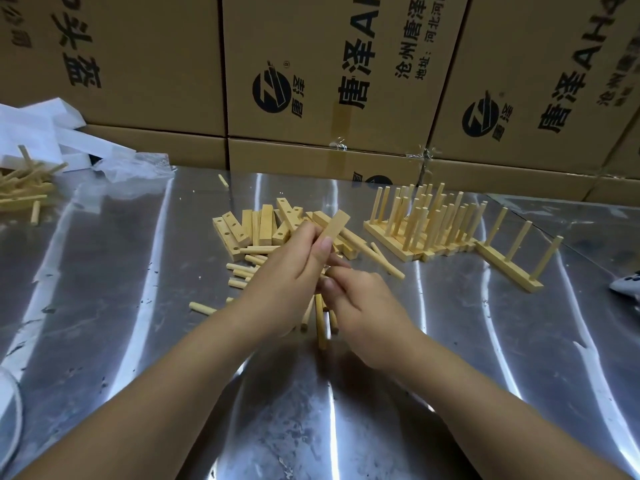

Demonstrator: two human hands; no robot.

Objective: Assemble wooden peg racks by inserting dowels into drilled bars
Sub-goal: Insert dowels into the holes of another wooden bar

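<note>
Left hand point(294, 275) gripping a tilted bar point(335, 226) over the metal table point(450, 358), right hand point(363, 306) curled beside it, its hold unclear, dowels point(320, 322) hanging beneath both, pile of bars point(256, 225) partly hidden behind, finished racks point(426, 223) right of pile, cardboard boxes point(156, 64) beyond.

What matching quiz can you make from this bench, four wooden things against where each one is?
Things:
1 lone bar
2 finished racks
3 drilled bars
4 dowel heap

Places:
A far left of the table
B pinched in the left hand
C standing right of centre
D piled mid-table

Pairs: 1-B, 2-C, 3-D, 4-A
</note>
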